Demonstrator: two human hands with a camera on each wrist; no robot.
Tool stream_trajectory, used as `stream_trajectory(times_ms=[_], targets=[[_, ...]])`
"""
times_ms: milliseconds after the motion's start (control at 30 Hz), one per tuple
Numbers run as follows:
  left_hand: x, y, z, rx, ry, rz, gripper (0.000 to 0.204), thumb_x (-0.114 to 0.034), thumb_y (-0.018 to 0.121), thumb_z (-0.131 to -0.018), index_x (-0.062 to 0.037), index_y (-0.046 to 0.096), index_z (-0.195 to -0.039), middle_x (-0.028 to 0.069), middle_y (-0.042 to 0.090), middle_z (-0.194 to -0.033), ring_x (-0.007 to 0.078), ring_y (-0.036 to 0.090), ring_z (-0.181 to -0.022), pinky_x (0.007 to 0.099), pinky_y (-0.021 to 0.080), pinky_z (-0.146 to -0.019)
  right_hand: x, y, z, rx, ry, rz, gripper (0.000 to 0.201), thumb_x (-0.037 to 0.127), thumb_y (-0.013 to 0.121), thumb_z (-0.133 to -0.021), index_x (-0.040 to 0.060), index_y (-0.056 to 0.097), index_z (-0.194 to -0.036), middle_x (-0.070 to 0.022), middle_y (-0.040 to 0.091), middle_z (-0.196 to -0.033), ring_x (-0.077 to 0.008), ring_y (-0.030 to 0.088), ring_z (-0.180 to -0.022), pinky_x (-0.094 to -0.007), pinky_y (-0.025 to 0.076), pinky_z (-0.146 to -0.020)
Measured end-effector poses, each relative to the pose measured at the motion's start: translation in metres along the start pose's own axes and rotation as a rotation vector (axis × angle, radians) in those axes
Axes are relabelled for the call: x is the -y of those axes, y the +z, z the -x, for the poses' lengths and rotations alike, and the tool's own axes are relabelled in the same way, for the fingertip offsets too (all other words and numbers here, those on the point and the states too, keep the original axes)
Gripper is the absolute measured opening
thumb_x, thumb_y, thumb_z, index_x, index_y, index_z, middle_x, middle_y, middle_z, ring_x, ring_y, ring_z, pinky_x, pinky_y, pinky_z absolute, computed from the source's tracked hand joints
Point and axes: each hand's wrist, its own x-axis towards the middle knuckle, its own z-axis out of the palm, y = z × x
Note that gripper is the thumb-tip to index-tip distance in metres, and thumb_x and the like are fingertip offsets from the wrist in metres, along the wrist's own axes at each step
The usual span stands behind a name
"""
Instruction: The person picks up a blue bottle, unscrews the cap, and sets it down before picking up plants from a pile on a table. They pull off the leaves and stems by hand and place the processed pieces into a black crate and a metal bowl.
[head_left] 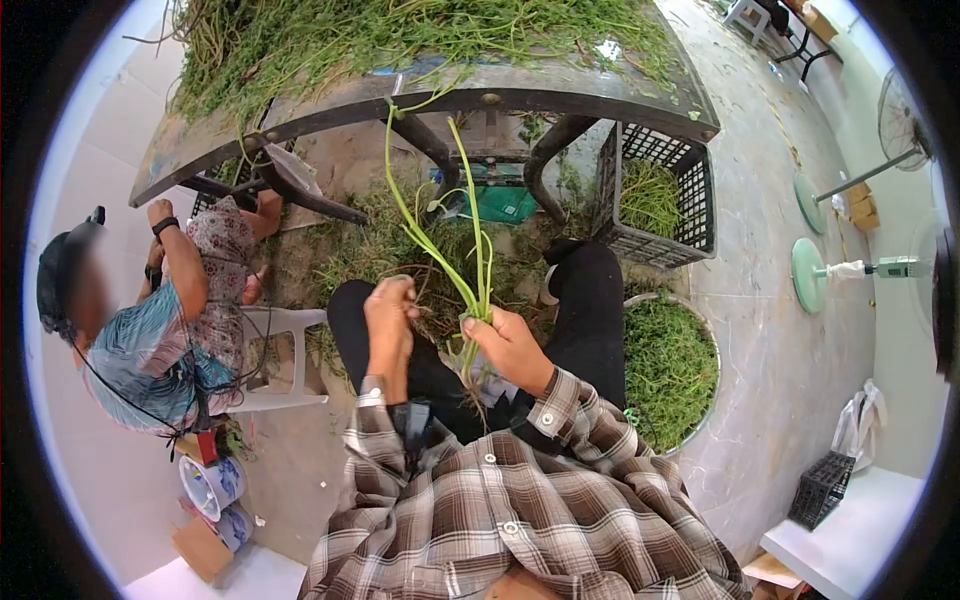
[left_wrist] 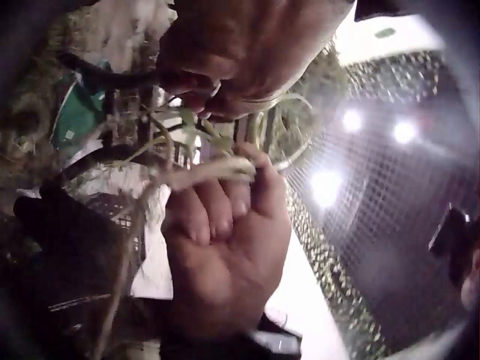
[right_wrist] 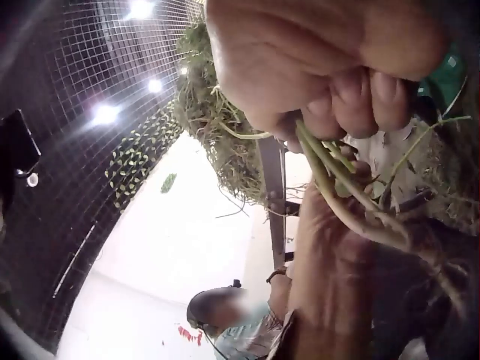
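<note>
My right hand [head_left: 512, 350] grips a few long green plant stems [head_left: 468, 285] near their lower end, above my lap. Their pale upper parts spread toward the table, and thin brown roots [head_left: 477, 400] hang below the fist. In the right wrist view the curled fingers [right_wrist: 351, 101] wrap the stems, with the root end at lower right. My left hand [head_left: 388, 318] is raised just left of the stems, blurred, its fingers bent. The left wrist view has its fingertips close to a small leafy sprig [left_wrist: 217, 139]; I cannot tell whether they pinch anything.
Ahead stands a table [head_left: 440, 88] heaped with greens [head_left: 420, 35]. A black crate [head_left: 655, 245] of stems and a round tub [head_left: 718, 370] of leafy greens are at right. Plant litter [head_left: 385, 240] covers the floor beneath the table. Another person [head_left: 150, 330] sits at left.
</note>
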Motion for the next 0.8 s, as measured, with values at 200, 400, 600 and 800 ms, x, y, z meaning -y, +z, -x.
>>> stream_trajectory(times_ms=[200,400,600,800], targets=[[-0.024,0.014,0.032,0.208,0.484,-0.668,0.028,-0.008,0.054,-0.082,0.0015,0.059,-0.107,0.0099,0.057,-0.100,0.0170,0.056,-0.087,0.0273,0.043,-0.078,-0.008,-0.019,-0.012,-0.192,0.026,-0.192,0.019,0.022,0.048,-0.091,0.0042,0.053,-0.086,0.0045,0.043,-0.062,-0.0040,0.038,-0.055,-0.0226,0.033,-0.051],[-0.009,0.035,0.073,0.467,0.278,-0.687,0.025,-0.009,0.060,-0.080,0.0028,0.060,-0.102,0.0107,0.058,-0.088,0.0182,0.057,-0.077,0.0261,0.044,-0.070,-0.006,-0.021,-0.011,-0.269,-0.040,-0.234,0.019,0.023,0.048,-0.093,0.0055,0.051,-0.084,0.0060,0.040,-0.060,-0.0023,0.034,-0.052,-0.0206,0.028,-0.046],[-0.014,0.041,0.075,0.454,0.374,-0.774,0.018,-0.009,0.057,-0.082,0.0042,0.059,-0.096,0.0101,0.053,-0.078,0.0195,0.053,-0.068,0.0290,0.042,-0.062,-0.006,-0.020,-0.012,-0.278,-0.038,-0.214,0.018,0.020,0.049,-0.092,0.0032,0.052,-0.088,0.0031,0.047,-0.068,-0.0051,0.042,-0.061,-0.0232,0.036,-0.054],[-0.005,0.043,0.074,0.455,0.436,-0.826,0.014,-0.009,0.053,-0.083,0.0040,0.055,-0.090,0.0188,0.054,-0.082,0.0367,0.054,-0.073,0.0375,0.043,-0.064,-0.013,-0.018,-0.013,-0.291,-0.044,-0.165,0.017,0.018,0.052,-0.090,0.0011,0.053,-0.091,0.0008,0.051,-0.077,-0.0075,0.047,-0.072,-0.0262,0.040,-0.064]])
